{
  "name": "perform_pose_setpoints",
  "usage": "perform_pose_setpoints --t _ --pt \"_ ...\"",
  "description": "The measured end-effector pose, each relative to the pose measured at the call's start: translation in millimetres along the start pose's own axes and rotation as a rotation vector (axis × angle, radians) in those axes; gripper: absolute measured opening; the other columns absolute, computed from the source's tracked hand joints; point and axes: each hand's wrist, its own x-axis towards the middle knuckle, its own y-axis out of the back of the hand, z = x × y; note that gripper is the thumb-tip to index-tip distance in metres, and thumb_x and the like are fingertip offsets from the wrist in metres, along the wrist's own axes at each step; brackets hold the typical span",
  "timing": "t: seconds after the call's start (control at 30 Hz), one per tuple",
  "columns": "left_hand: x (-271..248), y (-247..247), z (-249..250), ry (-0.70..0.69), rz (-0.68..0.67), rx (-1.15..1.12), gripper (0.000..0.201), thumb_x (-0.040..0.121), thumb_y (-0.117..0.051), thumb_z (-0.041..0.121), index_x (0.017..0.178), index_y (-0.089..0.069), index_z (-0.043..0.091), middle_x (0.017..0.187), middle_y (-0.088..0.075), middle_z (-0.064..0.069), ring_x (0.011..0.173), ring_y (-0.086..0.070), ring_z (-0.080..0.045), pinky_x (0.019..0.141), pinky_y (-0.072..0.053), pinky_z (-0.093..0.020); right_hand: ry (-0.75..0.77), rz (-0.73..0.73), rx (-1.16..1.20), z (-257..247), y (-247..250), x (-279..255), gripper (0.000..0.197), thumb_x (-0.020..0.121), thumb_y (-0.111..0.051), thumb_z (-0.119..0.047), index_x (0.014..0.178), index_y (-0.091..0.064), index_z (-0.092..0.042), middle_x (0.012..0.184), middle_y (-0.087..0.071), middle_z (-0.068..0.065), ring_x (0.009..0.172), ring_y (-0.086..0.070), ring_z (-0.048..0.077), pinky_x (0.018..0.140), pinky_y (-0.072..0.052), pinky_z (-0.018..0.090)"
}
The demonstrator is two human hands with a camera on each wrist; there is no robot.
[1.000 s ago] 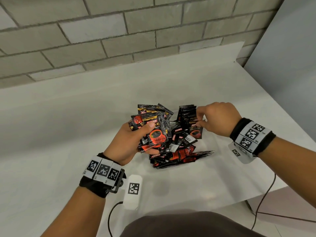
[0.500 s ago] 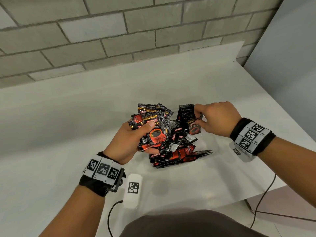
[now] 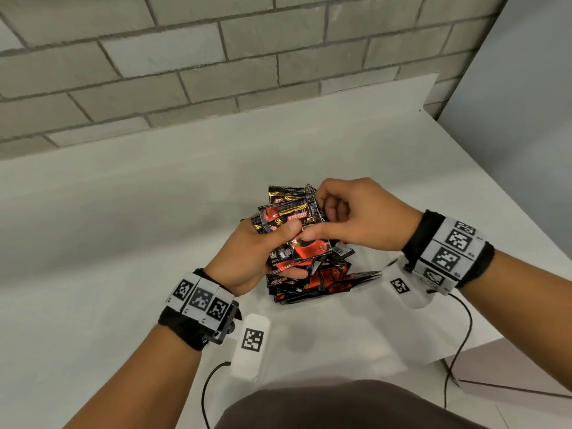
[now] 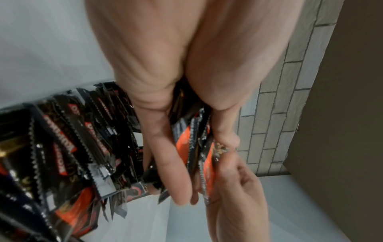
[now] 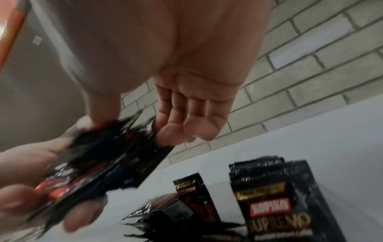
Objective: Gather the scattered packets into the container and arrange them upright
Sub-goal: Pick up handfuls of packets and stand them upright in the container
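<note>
Light, slick foil packets [image 3: 309, 275], likely to slide apart unless pinched firmly across their flat faces near the serrated ends, lie heaped at the table's [image 3: 108, 227] centre. The left hand [image 3: 250, 258] grips a fanned bundle [image 3: 294, 230] above the heap while the right hand [image 3: 356, 218], at three o'clock, pinches its edge. All are glossy black with red-orange panels and gold bands; no container is visible.

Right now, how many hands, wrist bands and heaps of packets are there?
Hands: 2, left hand and right hand, both holding the bunch.
Wrist bands: 2, left band, right band.
Packet heaps: 2, that bunch and the pile below it.
Total: 6. Single packets overlap too much to count.
</note>
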Motion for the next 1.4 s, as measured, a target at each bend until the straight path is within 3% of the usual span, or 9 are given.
perform_pose_setpoints --t 0.17,0.27,0.37,0.53,0.63,0.83,1.07,1.23,1.4 --pt "0 -1 -1 0.015 0.01 -0.014 0.043 0.093 -0.064 0.028 0.135 -0.061 0.018 0.123 -0.074 -0.012 0.106 -0.074 -0.036 0.064 -0.064 -0.044 -0.109 0.054 0.27 9 -9 3 0.042 0.077 -0.086 -0.021 0.113 -0.062 -0.022 0.08 -0.066 0.003 0.061 -0.062 0.012 0.056 -0.054 0.025" --pt "0 1 -4 0.03 0.013 -0.023 0.036 0.1 -0.06 0.021 0.136 -0.06 0.017 0.123 -0.074 -0.011 0.105 -0.074 -0.035 0.061 -0.063 -0.042 -0.12 0.037 0.346 13 -5 -2 0.042 0.084 -0.079 -0.008 0.117 -0.062 -0.029 0.074 -0.066 0.014 0.062 -0.067 0.024 0.058 -0.062 0.039" --pt "0 4 -5 0.024 0.037 -0.032 0.035 0.1 -0.06 0.02 0.135 -0.062 0.017 0.122 -0.074 -0.013 0.104 -0.074 -0.036 0.061 -0.063 -0.042 -0.133 0.085 0.326 20 2 -4 0.032 0.086 -0.077 -0.009 0.108 -0.065 -0.03 0.072 -0.068 0.014 0.065 -0.069 0.037 0.062 -0.061 0.055" --pt "-1 20 -3 0.007 0.127 -0.049 0.042 0.095 -0.063 0.025 0.136 -0.061 0.013 0.121 -0.074 -0.015 0.103 -0.074 -0.036 0.063 -0.063 -0.044 -0.135 0.117 0.297 35 30 -14 0.011 0.091 -0.071 -0.007 0.1 -0.065 -0.01 0.076 -0.073 0.009 0.063 -0.07 0.022 0.063 -0.059 0.038" --pt "-4 29 -4 0.007 0.158 -0.048 0.037 0.098 -0.061 0.023 0.134 -0.062 0.014 0.12 -0.075 -0.014 0.102 -0.075 -0.036 0.063 -0.064 -0.043 -0.149 0.041 0.203 45 41 -21 0.006 0.09 -0.072 -0.008 0.093 -0.068 -0.012 0.075 -0.073 0.007 0.064 -0.069 0.021 0.065 -0.058 0.031" --pt "-6 28 -3 0.01 0.148 -0.043 0.039 0.095 -0.063 0.026 0.132 -0.063 0.016 0.118 -0.075 -0.013 0.101 -0.075 -0.035 0.062 -0.064 -0.042 -0.144 0.019 -0.279 69 25 -13 0.01 0.08 -0.078 -0.015 0.085 -0.07 -0.018 0.081 -0.063 -0.01 0.069 -0.057 0.002 0.071 -0.049 0.028" --pt "-5 22 -4 0.02 0.124 -0.028 0.044 0.091 -0.065 0.027 0.134 -0.062 0.016 0.119 -0.075 -0.011 0.101 -0.076 -0.035 0.062 -0.064 -0.042 -0.176 -0.014 -0.512 72 -1 -2 0.012 0.08 -0.07 -0.013 0.09 -0.064 -0.015 0.088 -0.063 0.002 0.08 -0.057 0.024 0.071 -0.052 0.039" --pt "-6 24 -4 0.015 0.126 -0.018 0.044 0.091 -0.065 0.027 0.134 -0.062 0.017 0.12 -0.075 -0.011 0.1 -0.076 -0.034 0.063 -0.064 -0.044 -0.245 -0.002 -0.512 75 -1 0 0.035 0.074 -0.081 -0.02 0.091 -0.051 -0.018 0.07 -0.051 -0.008 0.068 -0.052 0.02 0.053 -0.038 0.029" --pt "-6 24 -4 0.012 0.124 -0.015 0.043 0.093 -0.064 0.026 0.135 -0.062 0.016 0.12 -0.075 -0.011 0.1 -0.076 -0.034 0.064 -0.064 -0.045 -0.307 -0.018 -0.507 75 2 -2 0.047 0.074 -0.085 -0.028 0.093 -0.043 -0.021 0.07 -0.045 -0.01 0.063 -0.048 0.016 0.05 -0.031 0.027"
